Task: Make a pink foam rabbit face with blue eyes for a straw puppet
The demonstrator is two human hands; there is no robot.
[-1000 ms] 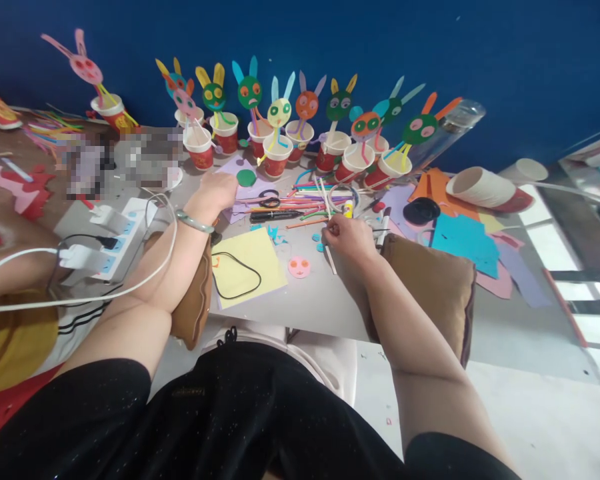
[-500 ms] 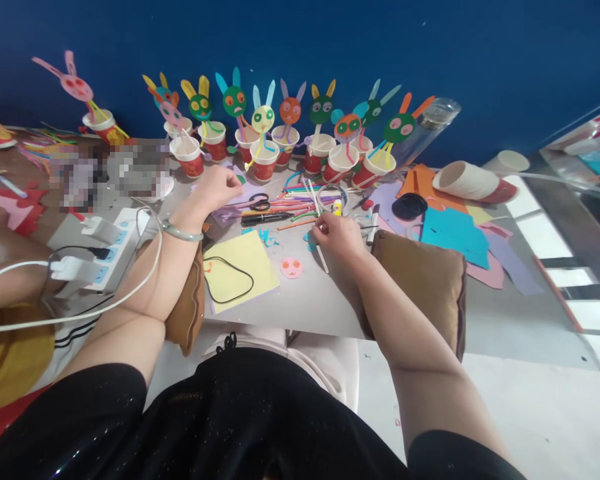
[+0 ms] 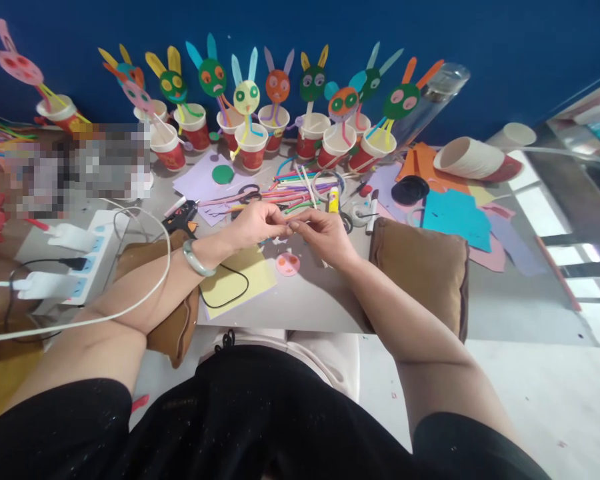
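Observation:
My left hand point(image 3: 260, 223), with a pale bangle point(image 3: 198, 259) on its wrist, meets my right hand point(image 3: 323, 235) over the middle of the table. Both are closed, thumb and fingertips pinched together and touching or nearly so. Whatever is between them is too small to make out. Just below the fingertips lies a pink paper face point(image 3: 288, 265) with orange eyes. A yellow paper sheet point(image 3: 240, 283) is partly under my left wrist. Behind my hands are white sticks point(image 3: 305, 185), coloured pipe cleaners point(image 3: 285, 193) and a yellow glue stick point(image 3: 333, 199).
Paper cups point(image 3: 253, 150) holding rabbit-faced figures line the blue wall. A glue gun point(image 3: 183, 217) and a power strip point(image 3: 93, 257) with cables are at left. Brown cushions point(image 3: 420, 273) flank me. Blue paper point(image 3: 455, 220) and stacked cups point(image 3: 475, 160) are at right. A green disc point(image 3: 223, 175) lies on purple paper.
My left hand has left the purple paper and come right and nearer. My right hand has moved left from the white stick, so both now meet. The view has turned slightly.

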